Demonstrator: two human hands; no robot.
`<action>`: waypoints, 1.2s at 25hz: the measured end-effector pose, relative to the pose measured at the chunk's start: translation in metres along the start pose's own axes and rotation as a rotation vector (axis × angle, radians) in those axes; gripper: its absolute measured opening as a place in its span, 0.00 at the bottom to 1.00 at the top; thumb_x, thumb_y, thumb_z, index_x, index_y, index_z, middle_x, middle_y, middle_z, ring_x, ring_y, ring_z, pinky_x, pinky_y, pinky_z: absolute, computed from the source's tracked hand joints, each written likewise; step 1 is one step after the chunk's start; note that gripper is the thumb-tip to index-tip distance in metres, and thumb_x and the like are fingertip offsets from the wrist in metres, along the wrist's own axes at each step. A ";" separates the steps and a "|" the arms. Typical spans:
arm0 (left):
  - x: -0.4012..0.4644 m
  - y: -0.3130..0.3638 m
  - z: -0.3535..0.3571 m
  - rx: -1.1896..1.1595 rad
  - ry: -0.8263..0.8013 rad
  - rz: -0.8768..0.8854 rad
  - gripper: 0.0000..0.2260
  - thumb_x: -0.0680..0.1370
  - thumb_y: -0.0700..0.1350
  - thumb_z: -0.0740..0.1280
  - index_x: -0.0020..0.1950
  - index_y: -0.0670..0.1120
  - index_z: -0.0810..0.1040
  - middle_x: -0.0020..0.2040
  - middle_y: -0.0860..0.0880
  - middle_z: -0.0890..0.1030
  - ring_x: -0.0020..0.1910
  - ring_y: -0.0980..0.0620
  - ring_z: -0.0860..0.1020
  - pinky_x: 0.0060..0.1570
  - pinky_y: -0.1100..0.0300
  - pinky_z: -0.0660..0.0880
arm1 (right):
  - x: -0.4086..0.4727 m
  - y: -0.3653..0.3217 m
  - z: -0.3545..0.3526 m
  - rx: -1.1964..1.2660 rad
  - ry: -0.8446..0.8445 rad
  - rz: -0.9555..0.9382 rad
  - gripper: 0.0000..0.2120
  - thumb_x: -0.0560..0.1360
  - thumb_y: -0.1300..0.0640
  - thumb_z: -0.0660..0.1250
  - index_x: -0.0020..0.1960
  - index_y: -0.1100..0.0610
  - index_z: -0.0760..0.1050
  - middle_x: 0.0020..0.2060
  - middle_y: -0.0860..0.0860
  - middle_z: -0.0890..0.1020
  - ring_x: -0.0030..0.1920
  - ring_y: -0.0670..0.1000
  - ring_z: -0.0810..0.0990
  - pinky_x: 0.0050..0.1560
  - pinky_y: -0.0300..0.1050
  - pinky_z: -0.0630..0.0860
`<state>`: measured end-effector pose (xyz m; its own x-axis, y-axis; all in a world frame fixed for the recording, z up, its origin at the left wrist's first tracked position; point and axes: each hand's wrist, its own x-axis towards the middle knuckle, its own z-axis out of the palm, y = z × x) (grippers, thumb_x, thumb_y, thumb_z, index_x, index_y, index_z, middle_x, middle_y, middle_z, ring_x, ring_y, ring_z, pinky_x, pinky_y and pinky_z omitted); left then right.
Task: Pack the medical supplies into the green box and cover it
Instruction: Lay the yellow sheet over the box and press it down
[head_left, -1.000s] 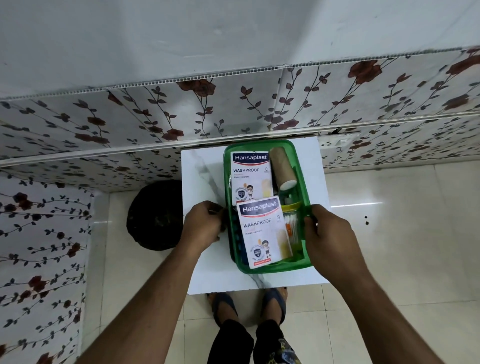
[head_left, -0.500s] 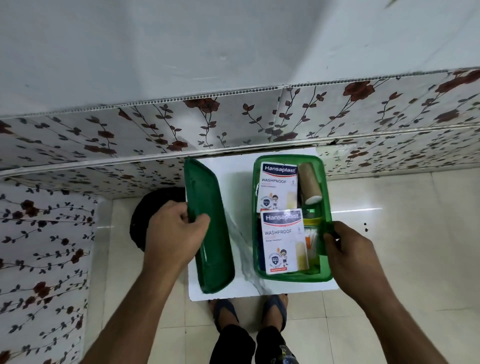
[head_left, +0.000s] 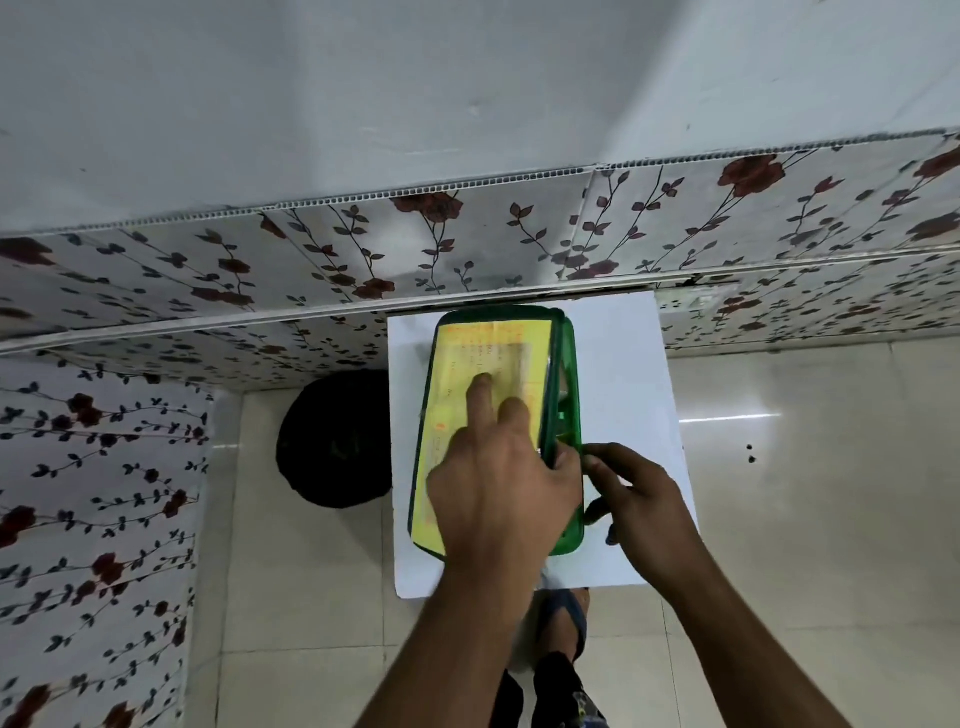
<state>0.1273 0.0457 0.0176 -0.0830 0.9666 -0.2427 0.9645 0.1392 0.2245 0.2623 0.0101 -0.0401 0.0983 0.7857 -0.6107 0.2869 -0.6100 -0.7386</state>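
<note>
The green box (head_left: 570, 374) stands on a small white table (head_left: 623, 415). Its green lid (head_left: 431, 415), with a yellow label (head_left: 467, 358) on top, lies tilted over the box, its right edge raised so a strip of the box's right side shows. My left hand (head_left: 498, 478) holds the lid, fingers spread on the label and thumb hooked at its right edge. My right hand (head_left: 634, 499) grips the box's right rim near the front. The supplies inside are hidden under the lid.
A round black object (head_left: 332, 441) sits on the floor left of the table. A floral-patterned wall (head_left: 363, 260) runs directly behind the table. My sandalled foot (head_left: 566, 623) shows under the table's front edge, on pale floor tiles (head_left: 805, 467).
My left hand has carried the lid from the table's left side over onto the box, covering the plaster packs and roll. My right hand stays on the box's right rim.
</note>
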 end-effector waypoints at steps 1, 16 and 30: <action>0.000 0.006 0.009 -0.007 -0.011 0.006 0.20 0.68 0.59 0.68 0.51 0.46 0.80 0.68 0.46 0.74 0.30 0.47 0.80 0.25 0.62 0.64 | -0.001 0.002 -0.004 0.055 -0.002 0.017 0.12 0.82 0.53 0.59 0.54 0.50 0.81 0.49 0.46 0.85 0.35 0.51 0.84 0.30 0.41 0.73; 0.015 -0.061 0.033 -0.908 -0.189 -0.207 0.27 0.78 0.55 0.64 0.74 0.59 0.58 0.62 0.58 0.77 0.55 0.60 0.79 0.47 0.61 0.76 | 0.015 -0.028 0.013 0.119 0.017 -0.013 0.22 0.76 0.45 0.68 0.68 0.46 0.71 0.58 0.40 0.79 0.52 0.44 0.82 0.45 0.38 0.78; 0.120 -0.047 0.023 -1.032 -0.158 -0.257 0.14 0.81 0.57 0.57 0.53 0.51 0.78 0.42 0.50 0.80 0.40 0.54 0.75 0.42 0.59 0.71 | 0.098 -0.084 0.025 0.277 0.212 -0.008 0.17 0.81 0.45 0.59 0.51 0.56 0.81 0.43 0.52 0.84 0.46 0.52 0.82 0.46 0.47 0.74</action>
<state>0.0780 0.1498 -0.0440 -0.1485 0.8538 -0.4989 0.2390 0.5205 0.8197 0.2238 0.1363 -0.0452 0.3012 0.7765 -0.5535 0.0221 -0.5860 -0.8100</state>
